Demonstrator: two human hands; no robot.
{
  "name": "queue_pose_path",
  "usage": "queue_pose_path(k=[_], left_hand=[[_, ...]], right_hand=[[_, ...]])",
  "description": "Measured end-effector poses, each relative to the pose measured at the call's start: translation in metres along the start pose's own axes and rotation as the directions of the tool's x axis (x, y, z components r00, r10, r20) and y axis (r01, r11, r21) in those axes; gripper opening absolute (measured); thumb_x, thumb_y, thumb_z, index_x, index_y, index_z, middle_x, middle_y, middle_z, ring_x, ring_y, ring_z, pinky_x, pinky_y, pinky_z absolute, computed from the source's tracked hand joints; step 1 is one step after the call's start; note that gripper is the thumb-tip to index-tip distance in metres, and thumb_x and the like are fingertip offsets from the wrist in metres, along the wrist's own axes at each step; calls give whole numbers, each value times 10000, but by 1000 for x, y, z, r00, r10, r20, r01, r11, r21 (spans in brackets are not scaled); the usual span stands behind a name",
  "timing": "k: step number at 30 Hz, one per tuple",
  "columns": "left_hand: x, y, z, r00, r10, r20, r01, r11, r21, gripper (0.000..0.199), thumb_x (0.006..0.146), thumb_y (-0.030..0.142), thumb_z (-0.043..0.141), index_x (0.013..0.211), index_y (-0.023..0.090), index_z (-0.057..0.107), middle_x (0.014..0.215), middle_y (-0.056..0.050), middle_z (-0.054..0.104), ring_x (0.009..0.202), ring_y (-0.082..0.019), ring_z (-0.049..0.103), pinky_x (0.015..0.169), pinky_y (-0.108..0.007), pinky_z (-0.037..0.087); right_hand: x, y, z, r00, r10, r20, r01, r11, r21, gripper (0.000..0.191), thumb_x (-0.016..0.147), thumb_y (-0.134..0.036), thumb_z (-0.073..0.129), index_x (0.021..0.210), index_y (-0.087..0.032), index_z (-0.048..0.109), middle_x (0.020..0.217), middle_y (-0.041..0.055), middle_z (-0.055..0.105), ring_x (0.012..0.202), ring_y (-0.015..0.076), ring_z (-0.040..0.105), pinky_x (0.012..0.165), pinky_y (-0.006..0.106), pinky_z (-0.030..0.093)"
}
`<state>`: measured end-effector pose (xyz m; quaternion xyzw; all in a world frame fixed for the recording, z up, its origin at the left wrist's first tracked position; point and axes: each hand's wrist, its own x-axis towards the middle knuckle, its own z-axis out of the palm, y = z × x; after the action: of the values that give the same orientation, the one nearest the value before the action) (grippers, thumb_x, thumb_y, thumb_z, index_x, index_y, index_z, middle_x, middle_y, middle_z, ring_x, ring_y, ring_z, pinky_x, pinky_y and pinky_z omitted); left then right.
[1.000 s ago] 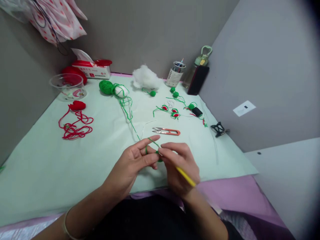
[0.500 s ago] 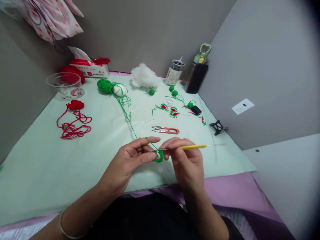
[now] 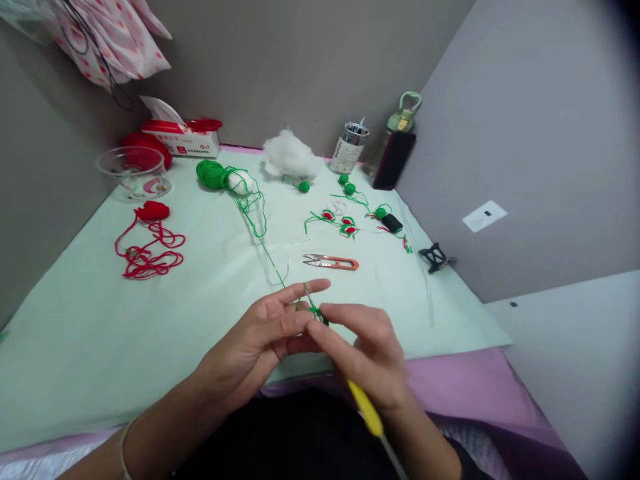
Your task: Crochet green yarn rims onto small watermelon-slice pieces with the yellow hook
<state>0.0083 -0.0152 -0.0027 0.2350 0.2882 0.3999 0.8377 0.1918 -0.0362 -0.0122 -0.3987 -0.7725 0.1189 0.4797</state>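
Observation:
My left hand pinches a small green crochet piece, with green yarn running over its raised index finger. That yarn leads back to a green yarn ball beside a white one. In my right hand is a yellow-handled crochet hook, its handle slanting down towards me below the palm. The right thumb and index finger meet at the crochet piece, which the fingers mostly hide. Orange thread snips lie just beyond my hands.
Red yarn lies loose on the left, near a clear plastic tub. White stuffing, a pen holder, a bottle and a phone stand at the back. Small red-and-green crochet pieces lie beyond the snips.
The hook has swung from lying level, pointing right, to slanting down towards me. My right thumb and index finger have moved onto the crochet piece, beside the left fingertips.

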Motion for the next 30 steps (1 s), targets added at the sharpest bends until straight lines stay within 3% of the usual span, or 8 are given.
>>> queue_pose_path(k=[3, 7, 11, 14, 18, 22, 25, 30], left_hand=[[3, 1, -3, 1000, 7, -26, -7, 1000, 12, 397, 770, 283, 905, 1154, 224, 824, 867, -26, 676, 767, -131, 618, 718, -236, 552], [5, -2, -5, 958, 260, -122, -229, 948, 223, 372, 778, 207, 900, 1136, 287, 835, 811, 20, 664, 797, -110, 621, 792, -203, 531], [5, -11, -3, 929, 339, -150, -283, 909, 305, 506, 795, 199, 896, 1264, 349, 780, 812, 45, 698, 829, -110, 646, 853, -214, 522], [7, -12, -4, 959, 245, -141, -213, 954, 213, 545, 791, 220, 903, 1310, 306, 756, 813, 32, 716, 850, -127, 667, 862, -232, 529], [9, -4, -9, 993, 83, -86, -78, 995, 56, 443, 828, 246, 867, 1263, 231, 783, 860, -3, 730, 835, -117, 661, 876, -241, 538], [7, 5, -13, 991, 105, -88, -98, 992, 78, 311, 849, 251, 832, 1155, 198, 825, 842, -8, 722, 824, -104, 653, 846, -201, 522], [4, 3, -12, 980, 175, -91, -156, 970, 189, 274, 840, 273, 844, 1110, 228, 840, 804, 13, 685, 808, -102, 654, 793, -178, 501], [4, -9, -8, 971, 235, -44, -214, 936, 278, 306, 820, 254, 874, 1118, 315, 835, 895, 8, 729, 920, -145, 691, 889, -241, 523]], right_hand=[[4, 7, 3, 993, -7, -119, 34, 974, 222, 253, 1007, -179, 607, 1188, -288, 746, 1038, 55, 773, 875, 199, 727, 718, 348, 636], [8, 13, 12, 950, 294, -103, -170, 766, 619, 213, 1053, -233, 543, 1034, -254, 755, 904, 40, 728, 609, 136, 621, 523, 287, 540], [0, 12, 26, 980, 99, -171, -59, 973, 225, 273, 999, -151, 627, 1168, -308, 772, 1026, 64, 719, 876, 196, 699, 721, 346, 608], [-6, 11, 35, 972, -113, -206, 98, 992, -78, 446, 957, -78, 661, 1318, -332, 728, 1138, 87, 705, 1022, 216, 687, 830, 362, 606], [0, 14, 30, 964, 95, -249, -35, 971, 235, 325, 988, -95, 616, 1181, -302, 776, 1020, 61, 722, 905, 189, 687, 763, 340, 588], [12, 19, 17, 899, 411, -152, -210, 709, 674, 155, 997, -231, 650, 967, -243, 801, 844, 35, 716, 637, 136, 600, 585, 289, 516], [14, 19, 16, 879, 474, -47, -244, 532, 811, 124, 967, -281, 704, 914, -229, 803, 793, 27, 704, 600, 118, 576, 523, 248, 479], [7, 15, 26, 935, 351, -56, -200, 648, 735, 139, 999, -253, 670, 1021, -258, 807, 952, 47, 769, 864, 172, 695, 696, 288, 569]])
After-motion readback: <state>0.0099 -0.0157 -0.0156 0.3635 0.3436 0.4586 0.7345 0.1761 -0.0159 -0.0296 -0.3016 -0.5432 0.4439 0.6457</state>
